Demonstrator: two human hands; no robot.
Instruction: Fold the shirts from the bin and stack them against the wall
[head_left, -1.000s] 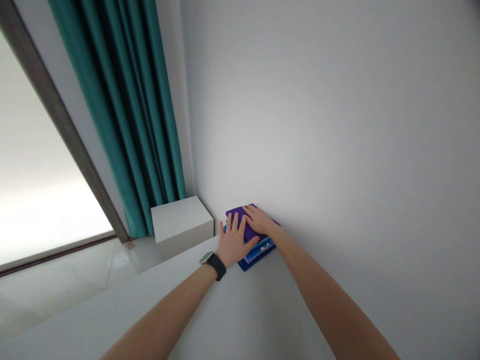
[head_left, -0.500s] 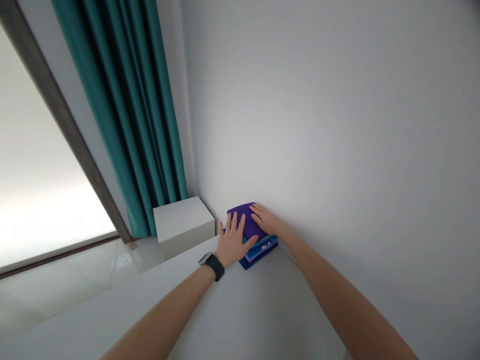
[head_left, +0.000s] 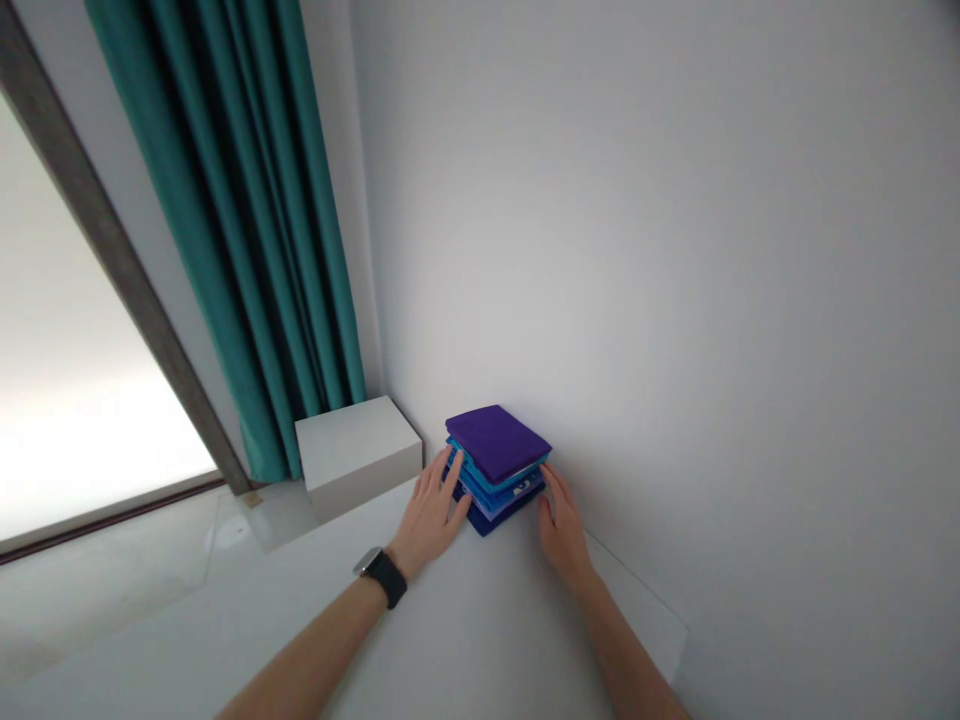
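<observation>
A stack of folded cloths (head_left: pixel 498 460), purple on top with blue and teal layers beneath, rests on a white surface (head_left: pixel 465 620) against the wall. My left hand (head_left: pixel 433 511), a black watch on its wrist, lies with fingers stretched out against the stack's left side. My right hand (head_left: pixel 562 530) has its fingers extended, touching the stack's right front edge. Neither hand grips anything.
A white box (head_left: pixel 358 450) stands left of the stack in the corner. Teal curtains (head_left: pixel 247 230) hang behind it beside a bright window with a dark frame (head_left: pixel 112 250). The white wall (head_left: pixel 675 300) runs close along the right.
Both hands have come off the top of the stack and drawn back to its sides. The purple top cloth is now uncovered.
</observation>
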